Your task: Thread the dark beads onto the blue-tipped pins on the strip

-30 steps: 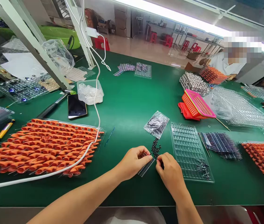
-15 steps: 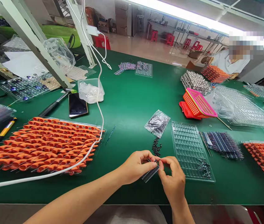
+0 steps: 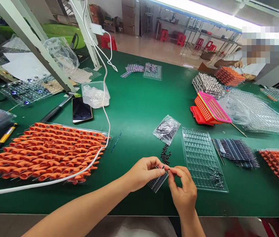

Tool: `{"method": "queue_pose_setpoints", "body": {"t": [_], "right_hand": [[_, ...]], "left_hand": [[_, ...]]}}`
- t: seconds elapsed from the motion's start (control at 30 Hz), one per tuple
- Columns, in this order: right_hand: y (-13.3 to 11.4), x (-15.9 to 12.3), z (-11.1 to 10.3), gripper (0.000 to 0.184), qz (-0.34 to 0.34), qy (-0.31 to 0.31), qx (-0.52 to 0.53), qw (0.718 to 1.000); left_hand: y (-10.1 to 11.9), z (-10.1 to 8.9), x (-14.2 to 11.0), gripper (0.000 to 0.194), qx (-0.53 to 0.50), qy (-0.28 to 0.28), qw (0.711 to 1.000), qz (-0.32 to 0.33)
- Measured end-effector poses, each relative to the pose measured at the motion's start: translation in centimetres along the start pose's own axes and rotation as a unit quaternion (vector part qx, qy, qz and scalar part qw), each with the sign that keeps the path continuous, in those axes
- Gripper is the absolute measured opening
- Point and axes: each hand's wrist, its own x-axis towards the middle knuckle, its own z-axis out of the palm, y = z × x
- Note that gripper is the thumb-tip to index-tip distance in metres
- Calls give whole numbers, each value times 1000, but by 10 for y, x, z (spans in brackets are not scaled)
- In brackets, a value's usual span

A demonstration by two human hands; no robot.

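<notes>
My left hand (image 3: 143, 172) is closed on a dark strip with a row of thin metal pins (image 3: 158, 183), gripped along its upper edge between thumb and fingers. The strip slants below the hand over the table. My right hand (image 3: 185, 189) is pinched at the strip's upper right end, its fingertips almost meeting the left ones. Whatever is between those fingertips is too small to make out. Just beyond the hands lies a trail of tiny black beads (image 3: 164, 154), leading from a clear bag of black beads (image 3: 167, 129).
Right of my hands lies a clear slotted tray (image 3: 196, 154) with dark slim pieces, then a bundle of dark pieces (image 3: 237, 153). Orange parts (image 3: 55, 149) fill a tray at left, crossed by a white cable (image 3: 106, 121). A pink basket (image 3: 211, 108) stands beyond; a person (image 3: 250, 67) sits across.
The strip has tilted slightly in my left hand, showing more of its pins. My right fingers remain pinched at its end. The person across has raised a hand above the orange stack.
</notes>
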Motion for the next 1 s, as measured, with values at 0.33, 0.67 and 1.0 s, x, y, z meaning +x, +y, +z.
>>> {"method": "queue_pose_setpoints", "body": {"t": [0.33, 0.67, 1.0], "right_hand": [[1, -6, -4, 20, -9, 15, -9, 1000], [1, -3, -3, 29, -36, 1, 12, 999], [0, -2, -3, 29, -51, 1, -1, 999]], "left_hand": [[5, 4, -9, 19, 117, -20, 991, 58], [8, 3, -7, 29, 75, -11, 997, 10], [12, 0, -5, 38, 10, -18, 999, -29]]}}
